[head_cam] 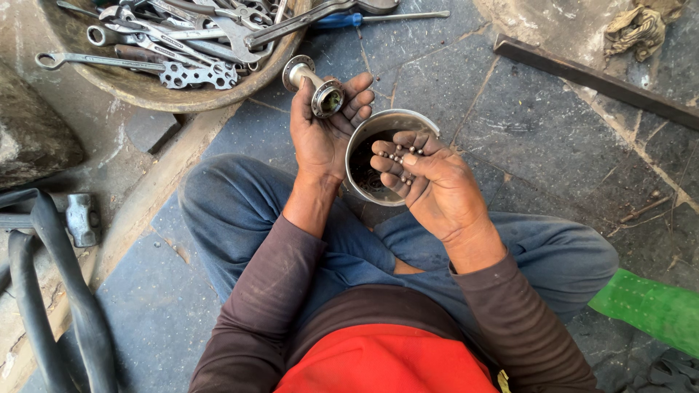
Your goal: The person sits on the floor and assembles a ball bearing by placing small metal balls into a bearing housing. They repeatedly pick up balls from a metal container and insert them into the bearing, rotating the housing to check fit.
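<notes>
My left hand (322, 131) holds a metal wheel hub (314, 86) upright in the palm, its open greasy end facing up. My right hand (426, 182) is cupped palm up over a small steel bowl (364, 135), with several small steel bearing balls (400, 156) lying on its fingers. The bowl sits on the stone floor between my knees and holds dark grease and more balls. I sit cross-legged in blue trousers.
A round pan (145, 91) with several wrenches and spanners stands at the top left. A blue-handled screwdriver (378, 18) lies beside it. A hammer (81, 218) and black rubber tyres (51, 291) lie left. A metal bar (597, 80), a rag (637, 29) and a green sheet (655, 306) lie right.
</notes>
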